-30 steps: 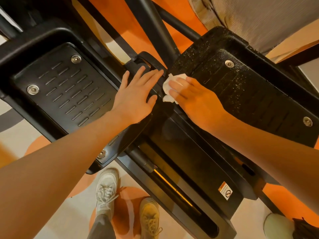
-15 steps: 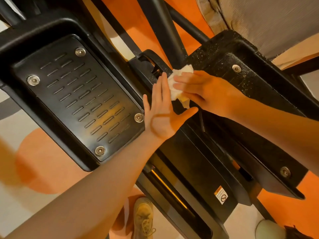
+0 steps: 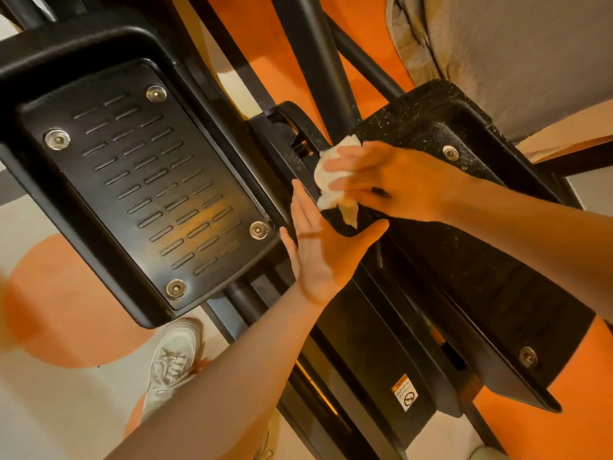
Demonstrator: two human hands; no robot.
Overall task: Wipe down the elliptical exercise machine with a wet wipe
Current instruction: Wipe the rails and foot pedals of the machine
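While the left hand (image 3: 318,257) lies flat, the right hand (image 3: 394,180) presses the wipe (image 3: 328,180).

Elliptical (image 3: 414,366) and shoe (image 3: 172,360) on floor (image 3: 49,393)

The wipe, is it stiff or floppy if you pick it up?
Probably floppy: the wipe is scrunched under the right hand, with a corner drooping. Likely very light, since fingertips alone hold it. It may be damp and clingy.

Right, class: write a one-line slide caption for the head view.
Right hand presses a wet wipe to the elliptical's dusty pedal; open left hand steadies it.
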